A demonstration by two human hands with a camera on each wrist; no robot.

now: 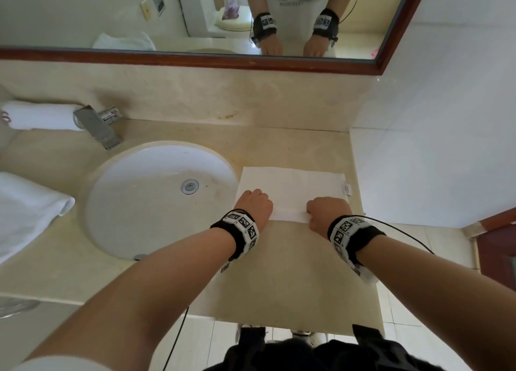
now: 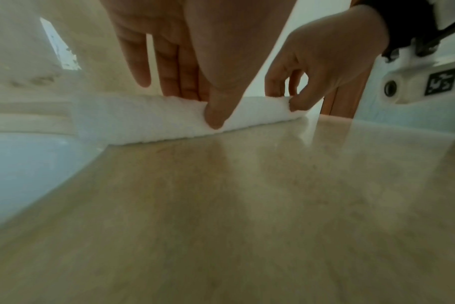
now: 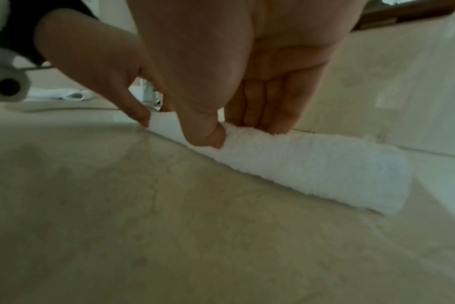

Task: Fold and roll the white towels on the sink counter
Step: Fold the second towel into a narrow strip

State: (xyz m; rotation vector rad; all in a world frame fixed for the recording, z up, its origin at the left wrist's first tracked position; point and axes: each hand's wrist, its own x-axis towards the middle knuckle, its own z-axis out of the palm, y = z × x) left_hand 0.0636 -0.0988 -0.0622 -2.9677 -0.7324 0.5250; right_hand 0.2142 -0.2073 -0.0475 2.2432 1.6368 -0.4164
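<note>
A folded white towel (image 1: 293,186) lies flat on the beige counter (image 1: 293,273), just right of the sink. Its near edge is turned up into a low roll (image 2: 143,123). My left hand (image 1: 255,203) pinches the left part of that roll, thumb in front and fingers (image 2: 179,90) on top. My right hand (image 1: 326,210) pinches the right part the same way, thumb against the roll's front and fingers (image 3: 260,121) over it. The right wrist view shows the roll's right end (image 3: 325,170) free past my hand. A small label (image 1: 347,189) sits at the towel's far right corner.
The round white sink (image 1: 125,203) is left of the towel, with a chrome faucet (image 1: 97,125) behind it. A rolled white towel (image 1: 39,118) lies at the back left and a loose one (image 1: 25,211) at the left edge. A white wall (image 1: 432,147) bounds the right.
</note>
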